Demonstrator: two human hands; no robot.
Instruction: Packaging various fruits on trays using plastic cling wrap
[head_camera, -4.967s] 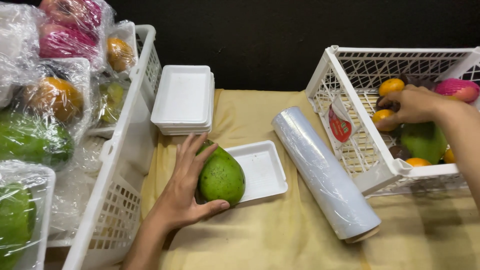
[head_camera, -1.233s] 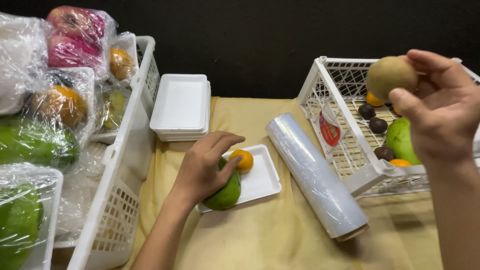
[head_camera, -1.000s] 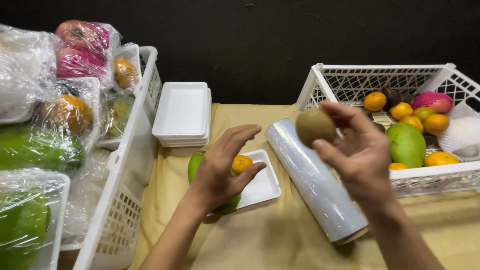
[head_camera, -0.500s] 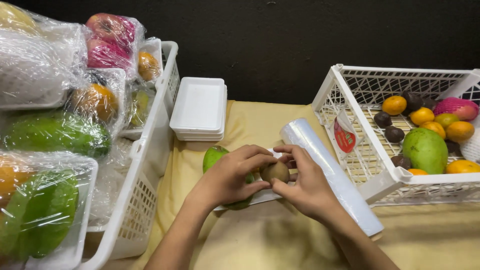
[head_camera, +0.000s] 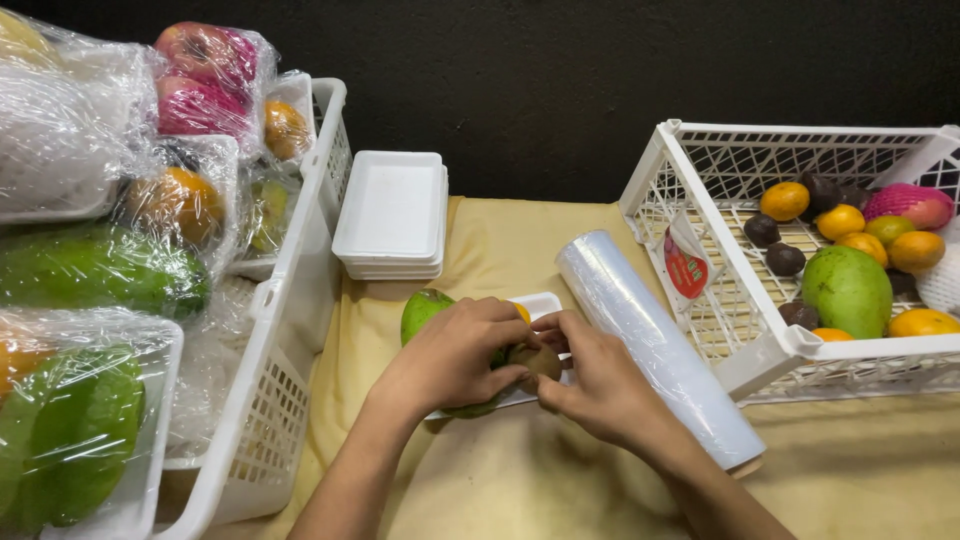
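We list two white plastic crates: one at left (head_camera: 300, 330) packed with film-wrapped trays of fruit, at least seven packs showing, and one at right (head_camera: 700, 190) holding loose fruit. In the right crate we count one large green mango (head_camera: 847, 290), one pink fruit (head_camera: 908, 205), about seven orange or yellow citrus and about five small dark fruits; some are partly hidden, so both counts are rough.

One roll of cling film (head_camera: 650, 345) lies on the tan cloth (head_camera: 850, 470) between the right crate and our hands.

One stack of empty white foam trays (head_camera: 392, 212) stands just beside the left crate; we cannot count the layers.

One foam tray (head_camera: 540, 303) before us carries one green mango (head_camera: 425, 310), one orange fruit (head_camera: 521, 311), mostly hidden, and one brown kiwi (head_camera: 538, 362).

Our left hand (head_camera: 455, 355) lies curled over the mango. Our right hand (head_camera: 590, 380) pinches the kiwi, fingers closed on it, touching the left hand.
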